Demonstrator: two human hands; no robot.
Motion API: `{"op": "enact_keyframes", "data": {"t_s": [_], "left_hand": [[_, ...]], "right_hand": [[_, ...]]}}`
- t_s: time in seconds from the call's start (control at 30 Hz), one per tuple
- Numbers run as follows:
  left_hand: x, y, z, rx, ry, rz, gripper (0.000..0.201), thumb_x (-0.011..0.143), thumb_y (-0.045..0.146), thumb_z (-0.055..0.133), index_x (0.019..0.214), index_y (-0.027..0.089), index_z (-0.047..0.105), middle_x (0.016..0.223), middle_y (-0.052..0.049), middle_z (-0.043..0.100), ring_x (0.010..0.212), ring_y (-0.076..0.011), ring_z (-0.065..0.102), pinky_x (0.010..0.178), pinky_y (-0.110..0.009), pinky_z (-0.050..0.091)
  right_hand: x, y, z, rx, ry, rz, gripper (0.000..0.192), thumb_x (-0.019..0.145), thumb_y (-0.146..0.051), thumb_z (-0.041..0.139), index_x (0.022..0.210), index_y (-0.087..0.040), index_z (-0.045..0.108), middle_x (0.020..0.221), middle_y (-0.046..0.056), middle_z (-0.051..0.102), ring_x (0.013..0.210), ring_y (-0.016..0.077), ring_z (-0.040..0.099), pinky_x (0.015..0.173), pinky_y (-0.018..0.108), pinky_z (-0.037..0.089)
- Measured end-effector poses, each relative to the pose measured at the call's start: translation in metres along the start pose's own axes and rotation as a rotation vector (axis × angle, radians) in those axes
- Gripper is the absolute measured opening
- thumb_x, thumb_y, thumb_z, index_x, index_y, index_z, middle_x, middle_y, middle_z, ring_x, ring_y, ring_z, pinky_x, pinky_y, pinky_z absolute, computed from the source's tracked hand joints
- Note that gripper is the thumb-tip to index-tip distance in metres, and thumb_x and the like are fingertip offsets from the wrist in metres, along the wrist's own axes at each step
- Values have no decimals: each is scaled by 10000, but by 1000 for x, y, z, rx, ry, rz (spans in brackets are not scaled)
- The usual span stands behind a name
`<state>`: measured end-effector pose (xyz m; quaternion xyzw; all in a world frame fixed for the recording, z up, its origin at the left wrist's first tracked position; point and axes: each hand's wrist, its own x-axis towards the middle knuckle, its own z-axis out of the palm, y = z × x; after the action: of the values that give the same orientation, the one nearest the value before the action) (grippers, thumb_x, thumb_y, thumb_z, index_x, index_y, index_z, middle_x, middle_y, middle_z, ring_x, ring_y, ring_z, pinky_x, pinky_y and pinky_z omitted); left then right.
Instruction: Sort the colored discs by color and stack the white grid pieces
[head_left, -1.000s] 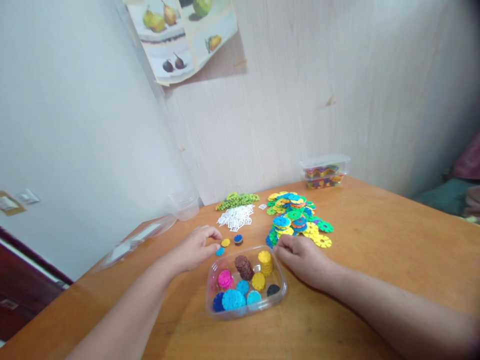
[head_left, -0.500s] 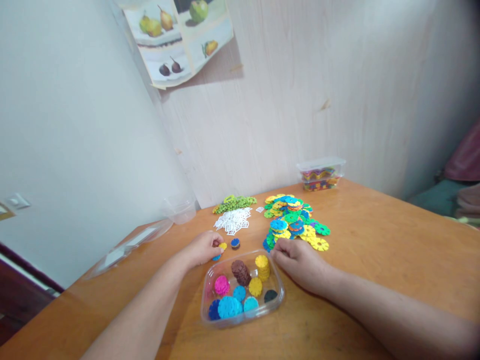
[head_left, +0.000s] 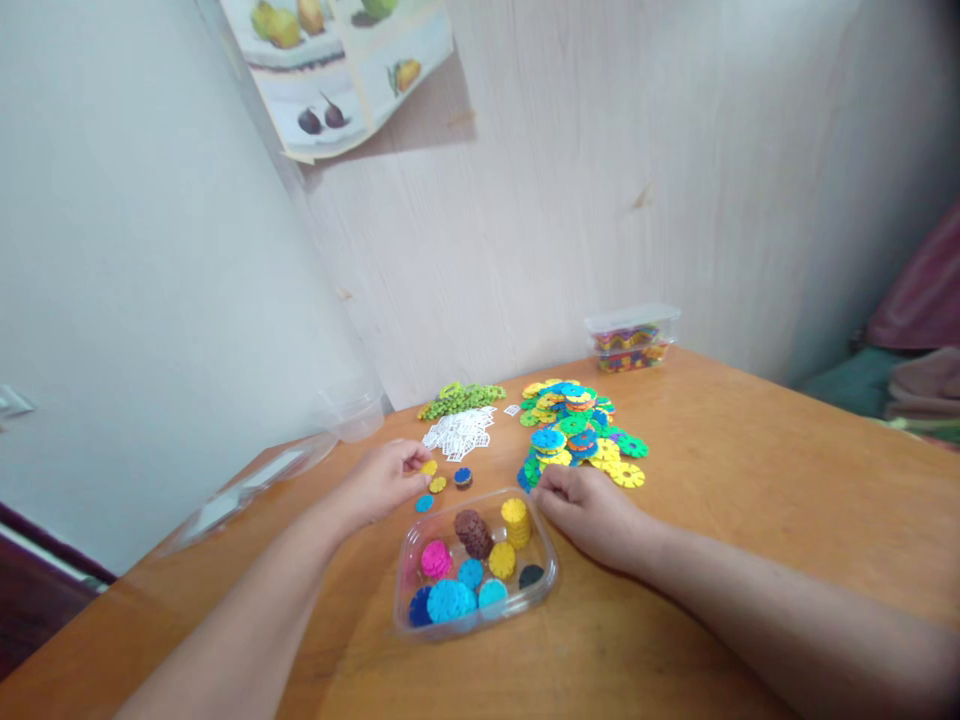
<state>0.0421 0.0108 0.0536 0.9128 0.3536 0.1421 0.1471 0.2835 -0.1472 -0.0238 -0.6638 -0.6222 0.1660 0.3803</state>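
My left hand (head_left: 388, 478) is above the table, left of the clear tub, its thumb and forefinger closed around the edge of a small yellow notched disc (head_left: 428, 467). Just by its fingertips lie another yellow disc (head_left: 437, 485), a light blue disc (head_left: 424, 503) and a short stack topped with dark blue (head_left: 463, 477). My right hand (head_left: 589, 508) rests with curled fingers at the right rim of the clear plastic tub (head_left: 550, 570); whatever it may hold is hidden. Inside the tub are brown discs (head_left: 473, 533), yellow stacks (head_left: 515, 522), pink (head_left: 436, 559), blue and black discs.
Larger flower-shaped discs (head_left: 574, 425) form a pile beyond my right hand. White square frames (head_left: 459, 433) and green pieces (head_left: 463, 400) lie behind the tub. A filled lidded box (head_left: 634, 340) stands by the wall, an empty clear container (head_left: 351, 412) and a lid (head_left: 251, 490) at left.
My left hand has drawn back a little to the left, uncovering the yellow and light blue discs beside it. My right hand stays by the tub's rim. The view has shifted slightly.
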Motion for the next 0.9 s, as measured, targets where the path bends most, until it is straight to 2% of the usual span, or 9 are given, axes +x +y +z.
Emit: {"op": "enact_keyframes", "data": {"t_s": [0.1,0.23,0.43,0.53,0.73,0.9], "left_hand": [[-12,29,-9,7,31,69,253,782,330,580,989,210,662,977,-32,683,924,-188,616,828,-315,478],[-28,63,-8,68,1,213,228,815,280,562,1012,237,666,992,-29,658,941,-174,590,832,-305,457],[-42,98,-1,262,-155,320,124,798,303,603,879,255,684,785,-20,588,827,-183,525,699,-286,397],[-41,102,4,317,-204,345,94,778,303,625,847,280,685,779,-26,587,817,-197,511,685,-305,369],[-39,99,13,309,-222,368,106,736,314,667,840,295,678,819,-26,624,841,-217,516,711,-335,348],[-35,95,8,258,-196,314,107,764,310,635,853,294,692,775,-21,632,839,-215,536,735,-336,364]], "right_hand": [[0,0,0,2,-1,2,197,835,-281,456,670,-195,522,617,-21,558,597,123,490,524,234,283],[1,0,0,9,6,-2,187,831,-273,459,671,-196,516,612,-24,558,596,122,496,529,230,289],[1,2,2,12,15,-7,196,838,-292,466,687,-197,547,628,-16,580,602,127,498,534,232,292],[1,2,2,12,20,-9,194,837,-283,471,687,-192,554,639,-12,586,605,125,491,542,231,295],[1,-2,-1,16,11,2,170,821,-245,485,682,-183,561,650,-11,594,611,120,478,557,228,303],[1,-1,0,17,17,-5,179,824,-252,481,672,-183,547,647,-11,586,611,119,480,553,228,297]]}}
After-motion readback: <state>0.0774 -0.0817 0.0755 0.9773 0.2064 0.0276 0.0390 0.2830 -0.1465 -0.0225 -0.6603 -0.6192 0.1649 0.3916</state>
